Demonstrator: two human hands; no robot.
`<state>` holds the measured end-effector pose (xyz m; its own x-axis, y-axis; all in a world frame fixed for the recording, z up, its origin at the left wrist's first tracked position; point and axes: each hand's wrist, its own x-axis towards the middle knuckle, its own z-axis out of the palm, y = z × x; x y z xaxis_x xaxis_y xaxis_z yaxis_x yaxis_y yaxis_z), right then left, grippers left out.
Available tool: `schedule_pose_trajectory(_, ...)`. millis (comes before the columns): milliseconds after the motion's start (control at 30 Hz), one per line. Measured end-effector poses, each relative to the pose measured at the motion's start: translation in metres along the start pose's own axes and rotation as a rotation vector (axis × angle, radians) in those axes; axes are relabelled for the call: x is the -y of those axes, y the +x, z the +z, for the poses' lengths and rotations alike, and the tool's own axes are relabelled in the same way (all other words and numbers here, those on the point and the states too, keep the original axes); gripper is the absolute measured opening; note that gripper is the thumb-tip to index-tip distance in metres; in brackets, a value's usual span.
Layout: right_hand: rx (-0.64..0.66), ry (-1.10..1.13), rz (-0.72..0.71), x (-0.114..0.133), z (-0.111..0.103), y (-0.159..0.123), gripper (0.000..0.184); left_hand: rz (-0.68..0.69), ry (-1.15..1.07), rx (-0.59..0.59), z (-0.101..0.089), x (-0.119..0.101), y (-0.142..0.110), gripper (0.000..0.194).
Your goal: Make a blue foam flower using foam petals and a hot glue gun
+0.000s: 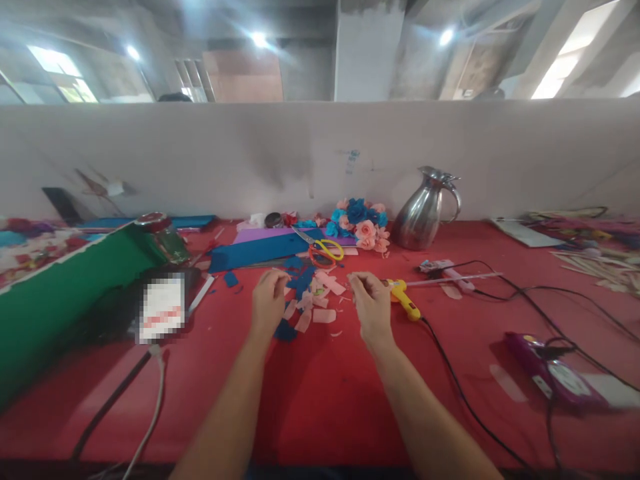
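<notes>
My left hand (pixel 269 301) hovers at the left edge of a scatter of pink paper pieces (pixel 325 316), its thumb and fingers pinched together. Across from it, my right hand (pixel 373 307) is also closed in a pinch, just left of a yellow glue gun (pixel 409 303). Whatever lies between the fingertips of either hand is too small to make out. Blue paper scraps (pixel 286 331) lie among the pink ones. Behind them, scissors (pixel 325 251) with yellow and orange handles rest by a blue paper sheet (pixel 255 253).
A bunch of blue and pink paper flowers (pixel 366 230) and a metal jug (pixel 425 210) stand at the back. Cords and a purple power strip (pixel 555 373) lie to the right. A green box (pixel 75 300), a glass jar (pixel 167 240) and a blurred-out device (pixel 163 310) are left.
</notes>
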<state>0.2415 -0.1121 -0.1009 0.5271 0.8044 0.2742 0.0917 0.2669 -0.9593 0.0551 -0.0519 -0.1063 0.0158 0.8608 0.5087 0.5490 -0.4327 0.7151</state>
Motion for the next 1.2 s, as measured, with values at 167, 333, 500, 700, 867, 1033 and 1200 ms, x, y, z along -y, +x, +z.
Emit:
schedule_pose_trajectory(167, 0.465, -0.693, 0.028, 0.003, -0.005, -0.012, 0.019, -0.061, 0.101, -0.101, 0.000, 0.015, 0.002, 0.017)
schedule_pose_trajectory(333, 0.590, -1.195, 0.009, 0.015, -0.006, -0.016, 0.027, -0.173, 0.202, 0.179, -0.001, 0.011, -0.001, 0.012)
schedule_pose_trajectory(500, 0.549, -1.319, -0.136, 0.018, 0.010, -0.006, 0.031, -0.160, 0.306, 0.452, 0.001, 0.011, -0.003, 0.016)
schedule_pose_trajectory(700, 0.554, -1.384, -0.196, -0.008, 0.023, -0.006, 0.042, -0.128, 0.302, 0.422, 0.001, 0.013, -0.005, 0.006)
schedule_pose_trajectory(867, 0.497, -1.356, -0.191, -0.015, 0.021, 0.000, 0.030, -0.205, 0.240, 0.342, 0.001, 0.010, -0.004, 0.008)
schedule_pose_trajectory(1033, 0.381, -1.185, -0.181, -0.006, 0.016, -0.004, 0.023, -0.205, 0.053, 0.310, 0.010, 0.005, -0.008, 0.017)
schedule_pose_trajectory(1200, 0.411, -1.172, -0.218, -0.010, 0.014, -0.003, 0.026, -0.159, 0.005, 0.328, 0.018, -0.001, -0.013, 0.023)
